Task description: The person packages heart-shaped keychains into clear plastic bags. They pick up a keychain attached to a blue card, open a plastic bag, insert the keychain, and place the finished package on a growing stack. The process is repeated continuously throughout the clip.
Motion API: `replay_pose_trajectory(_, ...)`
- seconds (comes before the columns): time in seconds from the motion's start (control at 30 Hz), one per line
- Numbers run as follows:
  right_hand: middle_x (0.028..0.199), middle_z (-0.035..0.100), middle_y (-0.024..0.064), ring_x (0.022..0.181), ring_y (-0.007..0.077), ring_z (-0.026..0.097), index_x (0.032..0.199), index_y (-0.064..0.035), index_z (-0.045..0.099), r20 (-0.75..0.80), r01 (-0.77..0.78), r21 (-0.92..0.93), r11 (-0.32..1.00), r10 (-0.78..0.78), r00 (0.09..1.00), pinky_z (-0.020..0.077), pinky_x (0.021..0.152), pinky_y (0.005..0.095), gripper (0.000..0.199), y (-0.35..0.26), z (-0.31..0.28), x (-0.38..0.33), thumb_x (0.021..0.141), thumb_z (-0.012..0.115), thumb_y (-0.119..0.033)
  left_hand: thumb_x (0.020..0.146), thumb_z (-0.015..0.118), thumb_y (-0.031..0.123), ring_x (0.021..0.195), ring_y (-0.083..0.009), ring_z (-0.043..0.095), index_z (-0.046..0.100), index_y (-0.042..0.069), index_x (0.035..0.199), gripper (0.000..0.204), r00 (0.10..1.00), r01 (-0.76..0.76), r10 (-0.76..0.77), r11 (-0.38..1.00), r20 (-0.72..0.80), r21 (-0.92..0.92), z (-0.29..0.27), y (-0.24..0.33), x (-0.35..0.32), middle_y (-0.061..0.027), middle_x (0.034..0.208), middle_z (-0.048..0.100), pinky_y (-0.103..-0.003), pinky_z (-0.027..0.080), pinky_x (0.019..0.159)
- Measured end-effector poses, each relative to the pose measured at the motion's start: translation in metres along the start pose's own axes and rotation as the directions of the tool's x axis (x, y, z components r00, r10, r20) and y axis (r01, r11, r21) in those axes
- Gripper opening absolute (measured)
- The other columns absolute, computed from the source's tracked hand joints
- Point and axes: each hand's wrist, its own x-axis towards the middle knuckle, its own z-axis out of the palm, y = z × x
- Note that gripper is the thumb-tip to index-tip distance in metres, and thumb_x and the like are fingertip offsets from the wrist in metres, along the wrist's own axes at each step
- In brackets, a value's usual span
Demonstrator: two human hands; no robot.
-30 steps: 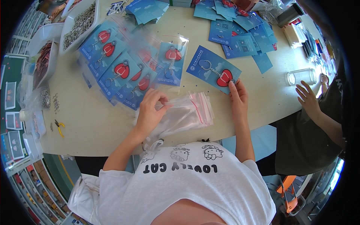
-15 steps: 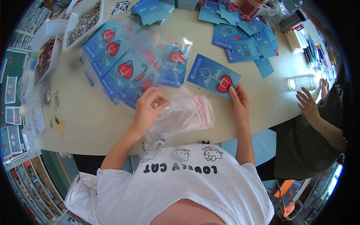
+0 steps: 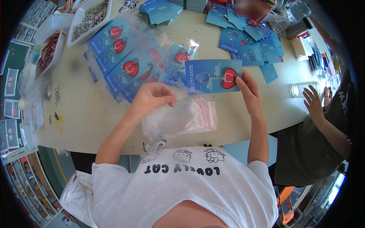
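My right hand pinches the right end of a blue card that carries a red keychain with a silver ring and chain. The card lies level above the table. My left hand has thumb and fingers pressed together on what looks like the edge of a clear plastic bag; the film is hard to make out. Just below, a loose pile of clear zip bags with pink seal lines lies near the table's front edge. Bagged keychain cards overlap to the left of the held card.
More blue cards are spread at the back right. A tray of metal rings and a tray of reddish pieces stand left, above yellow-handled pliers. Another person's hand is beside a glass jar.
My right hand has turned the card from a slant to nearly level and brought it left, over the bagged cards' edge. My left hand has risen slightly, still pinched.
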Motion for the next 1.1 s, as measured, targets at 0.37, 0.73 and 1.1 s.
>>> replay_pose_trajectory(0.37, 0.083, 0.049, -0.0036, 0.078, 0.0053, 0.043, 0.099, 0.0001, 0.056, 0.232, -0.042, -0.181, 0.983, 0.084, 0.969, 0.0387, 0.076, 0.0216, 0.016, -0.028, -0.016, 0.003, 0.096, 0.054, -0.016, 0.08, 0.071, 0.004, 0.07, -0.0112, 0.065, 0.066, -0.001, 0.085, 0.009, 1.0, -0.01, 0.01, 1.0, 0.001, -0.01, 0.006, 0.006, 0.008, -0.0065, 0.076, 0.068, -0.022, 0.048, 0.065)
replay_pose_trajectory(0.73, 0.069, 0.041, 0.0014, 0.066, 0.009, 0.037, 0.084, 0.0013, 0.049, 0.273, -0.011, -0.343, 0.939, 0.111, 0.955, 0.0396, 0.064, 0.0267, 0.018, -0.046, -0.026, 0.005, 0.092, 0.058, -0.012, 0.08, 0.072, 0.007, 0.068, -0.0104, 0.065, 0.064, 0.0, 0.082, 0.01, 1.0, -0.012, 0.012, 1.0, -0.02, 0.022, 0.012, 0.007, 0.009, -0.0054, 0.075, 0.068, -0.022, 0.046, 0.061)
replay_pose_trajectory(1.1, 0.069, 0.037, 0.0026, 0.066, 0.0101, 0.037, 0.08, 0.0012, 0.043, 0.35, 0.149, -0.288, 0.946, -0.041, 0.936, 0.0396, 0.063, 0.0262, 0.024, -0.025, -0.033, 0.012, 0.091, 0.06, -0.012, 0.081, 0.073, 0.009, 0.066, -0.0093, 0.065, 0.065, 0.004, 0.081, 0.009, 1.0, -0.007, 0.006, 0.997, 0.006, 0.078, 0.01, 0.012, 0.011, -0.0042, 0.074, 0.069, -0.02, 0.044, 0.057)
